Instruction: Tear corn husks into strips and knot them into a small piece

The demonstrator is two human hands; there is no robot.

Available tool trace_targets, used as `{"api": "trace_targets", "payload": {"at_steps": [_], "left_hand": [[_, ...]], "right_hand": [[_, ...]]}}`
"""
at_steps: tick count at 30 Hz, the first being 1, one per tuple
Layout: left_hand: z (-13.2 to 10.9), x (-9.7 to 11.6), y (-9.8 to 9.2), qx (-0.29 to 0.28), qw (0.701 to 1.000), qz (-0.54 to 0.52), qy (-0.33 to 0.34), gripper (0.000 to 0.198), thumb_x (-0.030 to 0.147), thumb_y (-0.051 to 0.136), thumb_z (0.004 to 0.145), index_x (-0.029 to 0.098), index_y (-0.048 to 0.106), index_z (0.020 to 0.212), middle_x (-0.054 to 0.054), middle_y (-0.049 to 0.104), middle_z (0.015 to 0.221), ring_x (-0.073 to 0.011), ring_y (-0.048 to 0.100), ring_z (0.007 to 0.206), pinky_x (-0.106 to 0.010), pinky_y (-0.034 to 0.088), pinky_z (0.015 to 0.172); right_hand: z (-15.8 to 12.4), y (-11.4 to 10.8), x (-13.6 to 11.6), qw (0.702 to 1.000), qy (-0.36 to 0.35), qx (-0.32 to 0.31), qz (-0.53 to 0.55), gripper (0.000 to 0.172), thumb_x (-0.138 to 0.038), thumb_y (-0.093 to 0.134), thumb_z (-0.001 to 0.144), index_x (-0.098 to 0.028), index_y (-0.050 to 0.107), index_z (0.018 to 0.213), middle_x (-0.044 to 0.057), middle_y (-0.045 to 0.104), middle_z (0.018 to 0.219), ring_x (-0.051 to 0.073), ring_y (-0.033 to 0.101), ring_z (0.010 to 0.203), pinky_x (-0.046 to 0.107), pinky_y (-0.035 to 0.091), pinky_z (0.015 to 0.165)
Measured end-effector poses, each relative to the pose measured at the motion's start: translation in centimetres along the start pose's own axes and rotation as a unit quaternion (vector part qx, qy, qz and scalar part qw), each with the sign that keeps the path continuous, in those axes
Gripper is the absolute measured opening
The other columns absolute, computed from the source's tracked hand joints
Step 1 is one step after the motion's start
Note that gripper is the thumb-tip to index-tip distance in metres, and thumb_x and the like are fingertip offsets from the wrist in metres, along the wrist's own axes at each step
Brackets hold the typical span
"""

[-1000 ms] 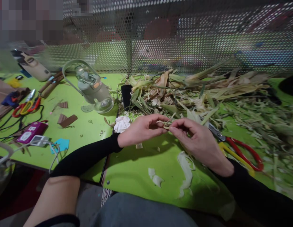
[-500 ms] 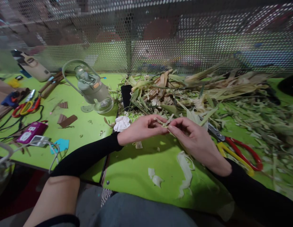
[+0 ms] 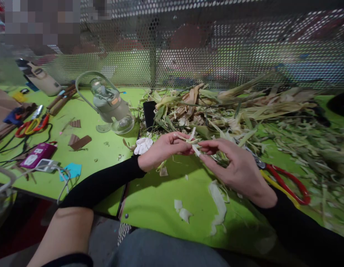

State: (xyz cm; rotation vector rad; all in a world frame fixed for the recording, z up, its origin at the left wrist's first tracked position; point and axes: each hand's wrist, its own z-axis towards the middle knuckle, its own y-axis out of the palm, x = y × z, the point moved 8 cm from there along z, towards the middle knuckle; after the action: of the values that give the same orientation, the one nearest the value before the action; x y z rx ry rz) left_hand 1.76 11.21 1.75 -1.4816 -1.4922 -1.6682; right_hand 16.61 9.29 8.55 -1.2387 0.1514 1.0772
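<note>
My left hand (image 3: pixel 165 148) is closed, thumb against fingers, on a small bundle of crossed corn husk strips (image 3: pixel 192 141) above the green table. One pale strip sticks up from it, and another slants down to the right. My right hand (image 3: pixel 237 168) is at the bundle's right side, thumb and fingertips at the slanting strip's end. Right of that hand lie scissors with red and yellow handles (image 3: pixel 290 180), their blades partly hidden behind it. A long pale husk piece (image 3: pixel 218 204) rests on the table below my hands, with small husk scraps (image 3: pixel 183 213) to its left.
Behind my hands is a heap of corn husks (image 3: pixel 205 102), beside a dark phone-like block (image 3: pixel 149 115). To the left stand a clear-based bottle with a handle (image 3: pixel 108 105), a purple device (image 3: pixel 38 155) and another pair of scissors (image 3: pixel 33 126). A perforated metal screen (image 3: pixel 188 55) borders the back.
My right hand has shifted slightly right and its fingers have opened a little from the bundle. More of the crossed strips shows now, one standing more upright. My left hand remains on the bundle.
</note>
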Motion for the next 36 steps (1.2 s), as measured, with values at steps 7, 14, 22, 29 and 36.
{"api": "trace_targets", "payload": {"at_steps": [7,14,22,29,36], "left_hand": [[0.0,-0.2,0.2,-0.001,1.0,0.009,-0.007,0.024,0.02,0.079,0.084,0.013,0.065,0.103,0.001,0.075,0.077,-0.0099,0.069,0.072,-0.031,0.052,0.083],[-0.5,-0.6,1.3,-0.065,0.992,0.106,-0.013,0.034,0.028,0.087,0.077,0.013,0.068,0.1,0.001,0.074,0.078,-0.0123,0.07,0.079,-0.031,0.052,0.086],[-0.8,-0.9,1.9,-0.085,0.983,0.164,0.002,0.023,0.026,0.081,0.083,0.014,0.07,0.098,-0.001,0.074,0.083,-0.0112,0.067,0.077,-0.028,0.051,0.081],[-0.9,-0.6,2.0,-0.061,0.995,0.08,0.013,0.043,0.05,0.087,0.078,0.014,0.068,0.092,-0.004,0.077,0.089,-0.0148,0.074,0.087,-0.035,0.056,0.093],[-0.9,-0.9,2.2,-0.066,0.997,0.023,-0.013,0.049,0.055,0.088,0.075,0.014,0.067,0.094,-0.004,0.077,0.085,-0.0162,0.075,0.089,-0.04,0.056,0.098]], "right_hand": [[-0.4,0.6,-1.8,0.994,-0.089,-0.034,-0.05,0.021,-0.032,0.063,0.099,-0.032,0.076,0.116,0.007,0.083,0.105,0.029,0.078,0.091,0.046,0.062,0.08],[-0.3,0.4,-1.8,0.989,-0.133,-0.003,-0.069,0.021,-0.03,0.059,0.103,-0.033,0.079,0.107,0.007,0.081,0.106,0.029,0.075,0.097,0.047,0.058,0.085],[0.1,0.8,-0.1,0.998,-0.044,0.01,-0.035,0.017,-0.037,0.061,0.102,-0.029,0.076,0.1,0.007,0.079,0.101,0.028,0.074,0.097,0.046,0.059,0.086],[0.0,0.6,1.9,0.995,0.088,0.038,-0.004,0.038,-0.054,0.068,0.097,-0.02,0.072,0.115,0.01,0.077,0.099,0.023,0.071,0.077,0.033,0.053,0.057],[-0.2,0.2,0.8,0.997,0.021,0.068,0.023,0.017,-0.042,0.07,0.099,-0.027,0.075,0.092,0.004,0.077,0.087,0.022,0.071,0.076,0.036,0.057,0.068]]}}
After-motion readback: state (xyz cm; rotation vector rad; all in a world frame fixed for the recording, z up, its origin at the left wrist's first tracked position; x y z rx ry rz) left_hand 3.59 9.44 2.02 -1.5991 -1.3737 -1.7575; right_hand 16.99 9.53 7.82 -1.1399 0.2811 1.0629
